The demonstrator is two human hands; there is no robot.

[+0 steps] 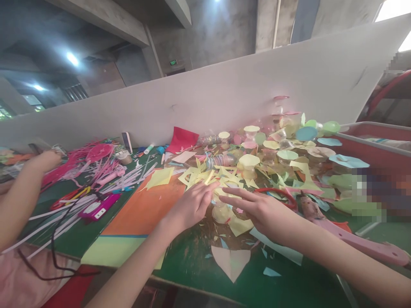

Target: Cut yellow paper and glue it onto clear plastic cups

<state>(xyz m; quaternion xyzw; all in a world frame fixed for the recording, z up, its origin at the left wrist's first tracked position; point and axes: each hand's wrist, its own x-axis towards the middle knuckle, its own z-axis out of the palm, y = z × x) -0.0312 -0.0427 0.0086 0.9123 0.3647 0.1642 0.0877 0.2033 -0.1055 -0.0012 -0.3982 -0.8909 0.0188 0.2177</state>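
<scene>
**Two open hands spread over a heap of cut paper on a green desk**

The left hand [192, 209] and right hand [257, 209] reach over the near edge of the heap of yellow paper scraps [212, 177]. Neither grip has hold of anything: both stand open with the fingers spread, the two hands just apart. The left fingertips lie at the scraps, though whether they touch cannot be told. The right hand hangs beside them, its fingers near a red plastic loop [279, 196].

The heap sits on the green desk [205, 273], and cut plastic bottles [221, 161] and pale paper discs [306, 133] crowd behind and to the right of it. Toward the camera from the heap lies a pale pink paper cutout [230, 262]. To its left lies an orange card sheet [144, 209], edged with a yellow-green card [112, 252]. Farther left, a co-worker's hand [45, 161] curls near a tangle of pink straws [73, 171], and what it holds cannot be told. A magenta plastic box [99, 206] with a black cord lies nearer the heap than those straws. A red card [182, 139] leans behind the heap, against a white partition [192, 98].
</scene>
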